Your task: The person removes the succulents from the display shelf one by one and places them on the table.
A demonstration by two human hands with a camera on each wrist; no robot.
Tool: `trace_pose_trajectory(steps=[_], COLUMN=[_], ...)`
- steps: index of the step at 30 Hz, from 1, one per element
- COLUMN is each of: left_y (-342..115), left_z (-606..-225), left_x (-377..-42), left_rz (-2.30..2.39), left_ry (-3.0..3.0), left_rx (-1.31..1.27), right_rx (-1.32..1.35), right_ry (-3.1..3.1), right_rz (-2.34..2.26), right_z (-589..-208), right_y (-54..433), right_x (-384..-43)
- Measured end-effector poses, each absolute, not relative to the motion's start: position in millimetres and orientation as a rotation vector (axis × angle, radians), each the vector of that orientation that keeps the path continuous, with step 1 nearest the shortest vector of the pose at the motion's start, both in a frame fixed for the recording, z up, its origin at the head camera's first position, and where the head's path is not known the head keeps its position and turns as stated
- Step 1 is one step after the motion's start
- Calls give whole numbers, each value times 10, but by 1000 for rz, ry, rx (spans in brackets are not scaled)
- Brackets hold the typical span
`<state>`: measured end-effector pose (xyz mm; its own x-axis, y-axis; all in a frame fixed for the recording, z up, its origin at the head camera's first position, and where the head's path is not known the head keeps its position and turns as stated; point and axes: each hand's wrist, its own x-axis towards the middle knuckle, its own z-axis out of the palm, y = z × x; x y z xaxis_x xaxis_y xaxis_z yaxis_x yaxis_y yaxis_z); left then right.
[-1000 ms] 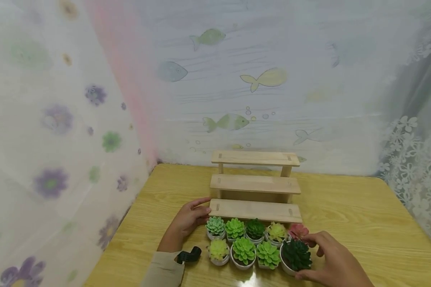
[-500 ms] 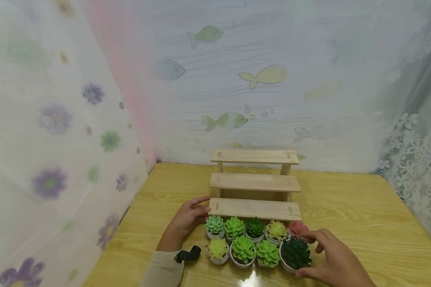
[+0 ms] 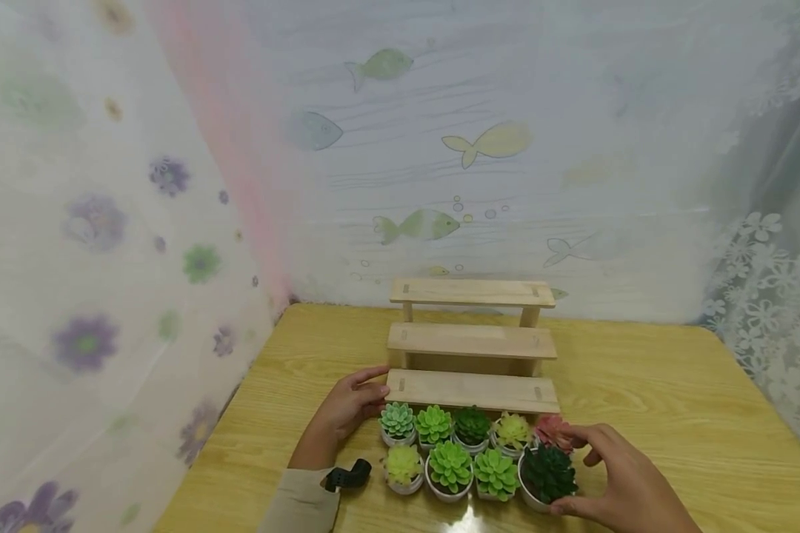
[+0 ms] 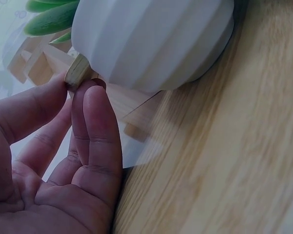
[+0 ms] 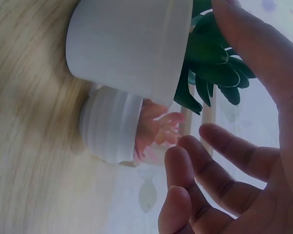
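My left hand (image 3: 350, 405) pinches the left end of the lowest board of a three-step wooden plant stand (image 3: 470, 390); the left wrist view shows thumb and fingertips on the board's end (image 4: 78, 73). My right hand (image 3: 623, 477) spreads loosely around a dark green potted succulent (image 3: 550, 474) at the front right, its thumb by the leaves and its fingertips close to a red succulent (image 3: 553, 431) behind. In the right wrist view, relaxed fingers (image 5: 219, 187) curve beside the white pots, with a gap between fingers and thumb.
Two rows of small potted succulents stand before the stand, among them a bright green one (image 3: 450, 465) and a yellow-green one (image 3: 403, 466). The wood-grain table (image 3: 640, 370) backs onto a fish-print curtain (image 3: 400, 148). Flower-print cloth (image 3: 107, 296) hangs at the left.
The head view shifts very slightly. Both hands, the stand and the succulents keep their places.
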<state>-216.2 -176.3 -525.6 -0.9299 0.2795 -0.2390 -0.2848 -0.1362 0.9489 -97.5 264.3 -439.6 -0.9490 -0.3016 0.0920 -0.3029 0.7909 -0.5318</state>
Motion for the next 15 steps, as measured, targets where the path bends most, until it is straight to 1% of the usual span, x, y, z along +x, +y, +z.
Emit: trace_pose_trajectory(steps=[15], left_y=[-1773], left_z=[-5214], left_x=[-2142], left_rz=[2123], left_ry=[1793], left_rx=[-49], right_rx=[537], right_ry=[-3020], right_rz=[929], right_z=[-4364], right_y=[2655], right_x=[-994])
